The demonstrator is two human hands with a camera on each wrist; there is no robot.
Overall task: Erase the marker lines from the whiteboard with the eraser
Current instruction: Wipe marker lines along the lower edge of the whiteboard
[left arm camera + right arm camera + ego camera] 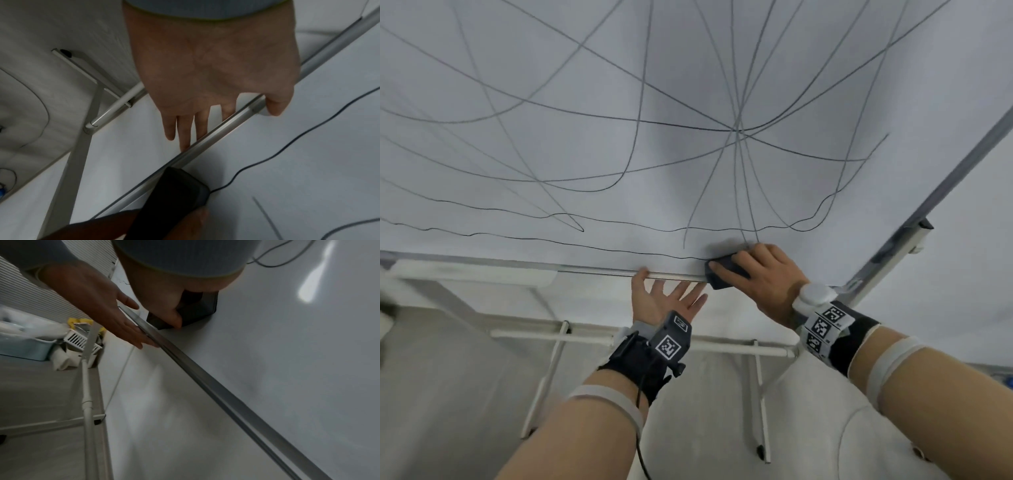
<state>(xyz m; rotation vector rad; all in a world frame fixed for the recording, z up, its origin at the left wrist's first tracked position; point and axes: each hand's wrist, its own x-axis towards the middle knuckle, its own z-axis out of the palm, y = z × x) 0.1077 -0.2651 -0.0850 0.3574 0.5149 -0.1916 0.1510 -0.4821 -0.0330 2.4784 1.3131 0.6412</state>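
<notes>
The whiteboard (585,102) fills the head view and is crossed by many dark marker lines (736,130). My right hand (736,267) grips a dark eraser (722,277) and presses it flat on the board just above the bottom frame (599,270), where a thin wavy line ends. In the right wrist view the eraser (197,311) sits under my curled fingers (174,319). My left hand (669,287) is at the frame just left of the eraser. Its thumb lies on the front and its straight fingers (185,129) reach behind the rail (205,142).
The board's right frame (945,185) runs up diagonally. Below the board are a white crossbar (585,337) and stand legs (544,377). A pale pen tray (472,274) hangs under the bottom edge at left. A blue bin (24,347) and a white basket (78,339) stand on the floor.
</notes>
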